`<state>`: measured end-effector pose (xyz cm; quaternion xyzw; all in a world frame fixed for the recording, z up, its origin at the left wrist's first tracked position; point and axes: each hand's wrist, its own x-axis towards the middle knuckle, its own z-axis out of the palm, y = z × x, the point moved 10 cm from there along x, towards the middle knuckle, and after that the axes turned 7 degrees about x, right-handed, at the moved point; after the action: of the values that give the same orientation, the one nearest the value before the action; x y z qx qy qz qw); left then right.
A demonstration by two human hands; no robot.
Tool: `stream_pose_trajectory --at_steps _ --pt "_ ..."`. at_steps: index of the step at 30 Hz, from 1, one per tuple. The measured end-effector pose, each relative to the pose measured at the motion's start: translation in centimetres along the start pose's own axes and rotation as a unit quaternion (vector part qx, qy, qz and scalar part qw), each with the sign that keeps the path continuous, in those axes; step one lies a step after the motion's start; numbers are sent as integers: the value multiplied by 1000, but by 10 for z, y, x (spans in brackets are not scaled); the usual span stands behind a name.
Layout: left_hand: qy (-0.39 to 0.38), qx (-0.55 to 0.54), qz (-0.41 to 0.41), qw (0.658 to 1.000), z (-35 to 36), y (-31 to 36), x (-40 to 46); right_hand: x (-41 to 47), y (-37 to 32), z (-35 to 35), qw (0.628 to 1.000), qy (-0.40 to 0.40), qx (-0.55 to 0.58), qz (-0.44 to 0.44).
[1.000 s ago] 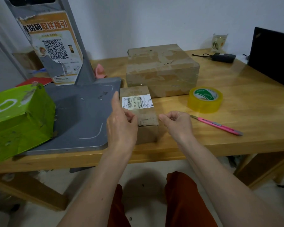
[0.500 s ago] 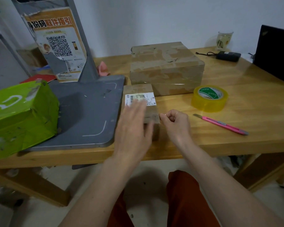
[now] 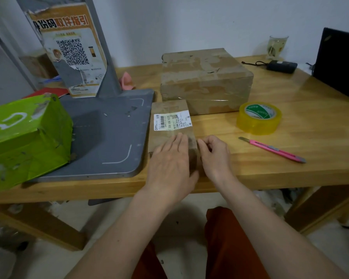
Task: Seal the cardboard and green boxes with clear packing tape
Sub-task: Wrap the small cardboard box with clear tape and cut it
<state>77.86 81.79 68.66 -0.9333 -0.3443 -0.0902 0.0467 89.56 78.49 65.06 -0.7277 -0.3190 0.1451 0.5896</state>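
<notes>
A small cardboard box (image 3: 169, 108) with a white shipping label lies at the table's front middle. My left hand (image 3: 170, 158) rests flat on its near end, fingers stretched out. My right hand (image 3: 215, 156) touches the box's near right edge, thumb and fingers pinched together; I can make out no tape between them. Behind it stands a large cardboard box (image 3: 206, 79) with glossy tape on its front. The green box (image 3: 26, 137) sits at the far left, overhanging a grey plate. A roll of clear tape (image 3: 259, 117) lies to the right.
A pink utility knife (image 3: 274, 150) lies on the wooden table (image 3: 310, 121), right of my hands. The grey plate (image 3: 109, 133) carries a post with a QR poster (image 3: 73, 51). At the back right are a black screen (image 3: 338, 63), a glass (image 3: 276, 46) and a black device (image 3: 281, 66).
My left hand has let go of its pinch at the box's left side and moved flat onto the box's near top. My right hand stays pinched at the right edge.
</notes>
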Motion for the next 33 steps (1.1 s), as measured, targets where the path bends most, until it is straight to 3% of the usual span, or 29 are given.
stream_pose_trajectory --at_steps 8,18,23,27,31,33 --pt "-59 59 -27 996 9 -13 -3 -2 -2 3 1000 6 -23 -2" --pt "26 49 -46 997 5 -18 -9 -8 -5 5 993 -25 -111 19" --pt "7 0 -43 999 13 -19 -12 -7 7 -10 986 -28 -126 103" --pt "19 -8 -51 998 12 -19 -13 -13 -30 -33 997 74 -24 -26" --pt "30 -14 -74 997 13 -20 -14 -30 -32 25 991 -69 118 8" --pt "26 -6 -74 997 13 -17 -13 -30 -21 39 985 -87 145 36"
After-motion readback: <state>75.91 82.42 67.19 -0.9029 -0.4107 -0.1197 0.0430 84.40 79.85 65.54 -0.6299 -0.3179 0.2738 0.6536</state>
